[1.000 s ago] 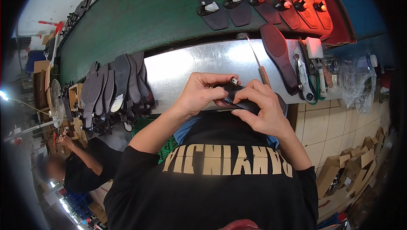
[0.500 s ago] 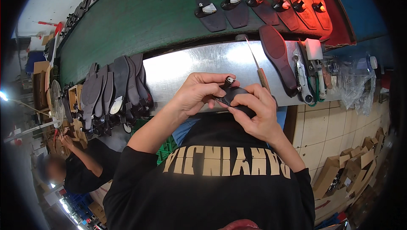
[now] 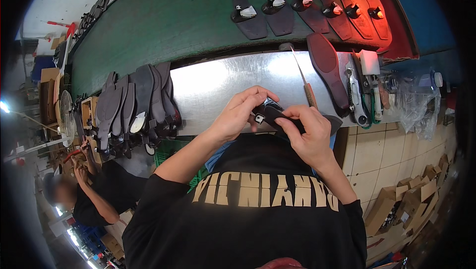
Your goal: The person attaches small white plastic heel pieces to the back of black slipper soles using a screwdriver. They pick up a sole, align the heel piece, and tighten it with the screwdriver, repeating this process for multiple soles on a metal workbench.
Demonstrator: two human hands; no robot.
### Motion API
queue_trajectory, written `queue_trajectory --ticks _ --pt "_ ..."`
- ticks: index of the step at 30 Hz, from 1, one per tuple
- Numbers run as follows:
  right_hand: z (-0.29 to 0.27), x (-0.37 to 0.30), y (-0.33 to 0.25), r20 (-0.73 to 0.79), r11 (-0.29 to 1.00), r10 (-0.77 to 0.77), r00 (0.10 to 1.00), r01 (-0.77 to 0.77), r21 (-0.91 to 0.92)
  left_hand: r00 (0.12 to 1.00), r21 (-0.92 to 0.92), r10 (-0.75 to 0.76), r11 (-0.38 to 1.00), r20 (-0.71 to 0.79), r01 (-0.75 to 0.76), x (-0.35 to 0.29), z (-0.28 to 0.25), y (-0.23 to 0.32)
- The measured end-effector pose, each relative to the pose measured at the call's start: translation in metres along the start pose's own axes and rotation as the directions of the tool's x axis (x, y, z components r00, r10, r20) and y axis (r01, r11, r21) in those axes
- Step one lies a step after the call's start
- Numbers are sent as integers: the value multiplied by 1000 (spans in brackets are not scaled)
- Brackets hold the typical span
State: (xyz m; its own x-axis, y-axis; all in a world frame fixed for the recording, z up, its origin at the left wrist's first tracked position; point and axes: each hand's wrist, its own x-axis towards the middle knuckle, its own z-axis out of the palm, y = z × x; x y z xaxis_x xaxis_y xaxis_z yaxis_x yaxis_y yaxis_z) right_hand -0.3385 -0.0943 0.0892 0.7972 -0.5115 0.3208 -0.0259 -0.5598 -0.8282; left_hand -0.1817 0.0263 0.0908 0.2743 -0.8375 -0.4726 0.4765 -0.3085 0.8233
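A black sandal (image 3: 271, 113) with a dark sole is held between my two hands, close to my body at the near edge of the metal work surface. My left hand (image 3: 239, 114) pinches its strap end, where a small white-and-black piece (image 3: 259, 119) shows below the fingers. My right hand (image 3: 308, 132) is closed around the sole, whose wide end (image 3: 335, 122) sticks out past the knuckles. Beyond the right hand lies a wooden-handled awl or knife (image 3: 310, 95) with a thin blade. A loose dark sole (image 3: 327, 65) rests beside it.
Several sandals with straps (image 3: 248, 18) lie along the green bench (image 3: 163, 26), some under red light. Stacked soles (image 3: 141, 95) stand at left. Tools (image 3: 358, 95) and a clear plastic bag (image 3: 419, 100) sit at right. A co-worker (image 3: 106, 189) is at lower left; cardboard boxes (image 3: 396, 204) are at lower right.
The sandal has been turned in my hands: its wide end now points right, and the white-tipped strap end has swung down toward me. My right hand has shifted slightly right.
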Motion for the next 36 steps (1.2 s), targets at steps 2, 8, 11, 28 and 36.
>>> queue_trajectory --ticks 2,8,11,28,36 --pt "3 0 1 5 1000 4 1000 -4 -10 999 -46 10 999 -38 -12 1 6 -3" --pt "10 -4 1 -3 987 149 989 -149 55 999 140 11 990 -53 -3 1 6 -11" --pt "9 -5 3 22 966 231 973 -232 112 1000 163 -8 987 -16 11 -1 7 -8" --pt "-9 12 1 478 681 366 798 -580 447 995 194 30 980 92 -48 -17 0 14" --pt "-33 49 6 -391 991 -123 912 93 -93 945 -400 170 874 -281 -276 -38 -73 6"
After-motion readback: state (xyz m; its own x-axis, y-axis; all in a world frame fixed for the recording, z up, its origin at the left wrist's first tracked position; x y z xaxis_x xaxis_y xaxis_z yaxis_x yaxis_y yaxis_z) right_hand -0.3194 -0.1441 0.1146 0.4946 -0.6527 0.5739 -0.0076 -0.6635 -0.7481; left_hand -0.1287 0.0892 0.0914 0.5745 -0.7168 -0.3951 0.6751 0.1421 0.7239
